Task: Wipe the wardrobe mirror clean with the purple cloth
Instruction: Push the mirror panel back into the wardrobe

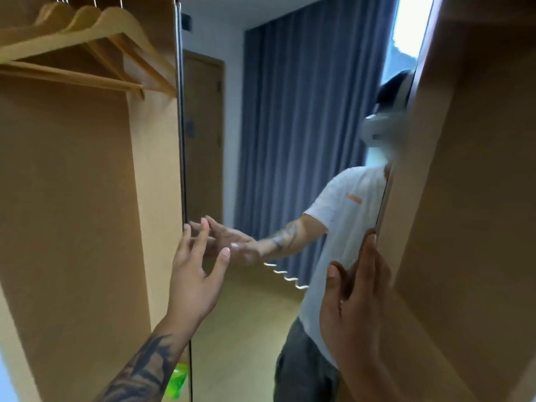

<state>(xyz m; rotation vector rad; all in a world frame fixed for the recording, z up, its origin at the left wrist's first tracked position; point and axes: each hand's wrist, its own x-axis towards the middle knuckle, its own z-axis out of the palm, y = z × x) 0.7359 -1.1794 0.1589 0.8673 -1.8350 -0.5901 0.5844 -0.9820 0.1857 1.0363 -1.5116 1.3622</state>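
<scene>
Left hand point(193, 274) spread wide, fingertips near the wardrobe mirror point(275, 140). Right hand point(352, 303) flat, fingers straight, at the mirror's right edge.

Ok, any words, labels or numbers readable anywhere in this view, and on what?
None can be read.
Small orange mark on the chest of the white T-shirt reflected in the tall wardrobe mirror: too blurred to read.
Green object at the mirror's lower edge: no legible text.

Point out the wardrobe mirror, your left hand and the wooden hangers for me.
Tall wardrobe mirror point(261, 140), head view: on the bare glass.
Left hand point(193, 274), head view: on the back of the hand.
Light wooden hangers point(95, 33), head view: on the front hanger's shoulder.
</scene>
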